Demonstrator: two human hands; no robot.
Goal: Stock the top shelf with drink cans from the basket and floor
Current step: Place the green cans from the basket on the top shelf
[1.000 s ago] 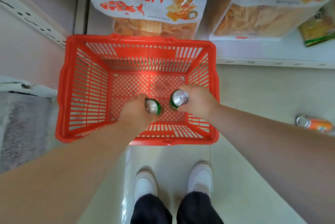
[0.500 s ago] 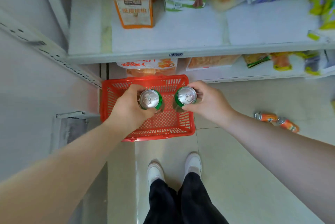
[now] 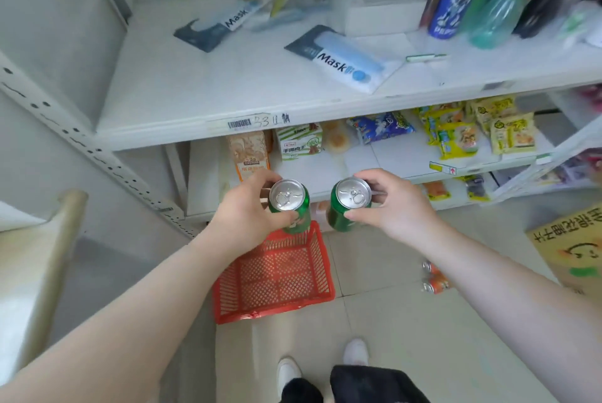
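Note:
My left hand [image 3: 247, 210] grips a green drink can [image 3: 290, 204] held upright, silver top toward me. My right hand [image 3: 394, 204] grips a second green can [image 3: 348, 204] beside it, a small gap between the two. Both cans hang above the far end of the red plastic basket [image 3: 277, 278], which stands on the floor with nothing visible inside. Two orange cans [image 3: 433, 278] lie on the floor tiles to the basket's right, partly behind my right forearm. The white top shelf [image 3: 202, 96] spreads above and ahead of my hands.
On the top shelf lie two mask packs [image 3: 342, 60], white boxes and bottles at the right. Lower shelves hold snack bags [image 3: 472, 132] and cartons. A cardboard box [image 3: 576, 246] stands at the right, a perforated shelf upright [image 3: 91, 148] at the left.
Both hands have lifted the green cans out of the basket and upward. My view has risen from the basket to the upper shelves.

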